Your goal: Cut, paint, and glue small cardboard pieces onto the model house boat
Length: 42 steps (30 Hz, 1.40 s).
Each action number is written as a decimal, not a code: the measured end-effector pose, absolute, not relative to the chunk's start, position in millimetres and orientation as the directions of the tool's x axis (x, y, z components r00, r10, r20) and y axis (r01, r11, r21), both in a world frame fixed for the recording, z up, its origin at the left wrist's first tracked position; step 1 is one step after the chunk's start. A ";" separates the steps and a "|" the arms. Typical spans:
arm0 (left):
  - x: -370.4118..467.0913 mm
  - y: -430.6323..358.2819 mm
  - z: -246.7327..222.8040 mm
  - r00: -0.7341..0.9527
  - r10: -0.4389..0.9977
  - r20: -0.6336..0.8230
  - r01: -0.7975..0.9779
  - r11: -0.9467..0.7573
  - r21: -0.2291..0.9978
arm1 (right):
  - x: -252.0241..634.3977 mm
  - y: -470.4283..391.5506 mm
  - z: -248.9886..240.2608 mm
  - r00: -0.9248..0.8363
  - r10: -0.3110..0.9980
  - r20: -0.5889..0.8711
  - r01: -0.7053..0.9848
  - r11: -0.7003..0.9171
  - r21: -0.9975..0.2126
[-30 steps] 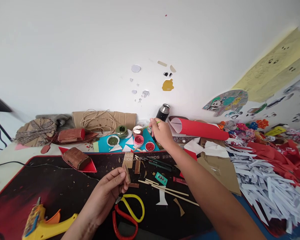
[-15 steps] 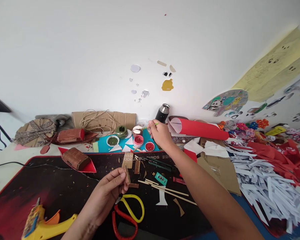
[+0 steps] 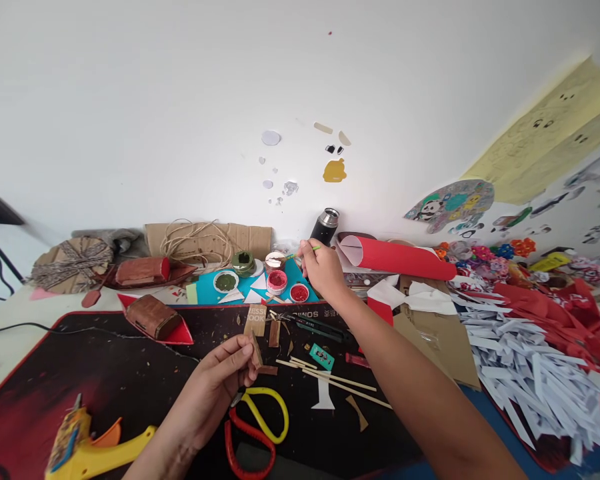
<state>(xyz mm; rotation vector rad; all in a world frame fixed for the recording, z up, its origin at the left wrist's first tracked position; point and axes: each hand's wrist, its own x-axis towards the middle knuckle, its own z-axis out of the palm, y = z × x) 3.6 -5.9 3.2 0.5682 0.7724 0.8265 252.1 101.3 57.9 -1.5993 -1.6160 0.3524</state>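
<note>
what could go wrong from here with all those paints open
The right hand holds the brush at a jar close to the open red pot, so a bump might tip one and spill paint.
Paint could also drip from the brush onto the blue paper.
The left hand, holding a brown piece, is close to the scissors and might nudge them.

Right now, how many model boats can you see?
2: the nearer boat lies across the far edge of the black mat; the other boat sits behind it. Others may be hidden.
</note>
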 end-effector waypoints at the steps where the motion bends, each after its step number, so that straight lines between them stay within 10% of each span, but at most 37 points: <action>1: 3.6 -5.8 3.1 0.442 0.814 -0.378 -0.430 0.562 0.706 | 252.0 100.8 58.1 0.140 0.927 0.348 0.694 0.159 -0.702; 29: 3.0 -3.7 -6.1 0.421 0.854 -0.306 -0.438 0.487 0.755 | 252.4 81.3 46.0 0.149 0.929 0.339 0.678 0.153 -0.719; 35: 2.6 -0.3 -6.4 0.332 0.893 -0.304 -0.492 0.439 0.752 | 242.7 47.8 56.9 0.331 0.903 0.273 0.189 0.220 -0.957; 42: 3.8 3.3 -6.8 0.152 0.958 -0.243 -0.496 0.286 0.820 | 220.9 -6.6 50.4 0.357 0.929 0.092 -0.221 0.179 -0.959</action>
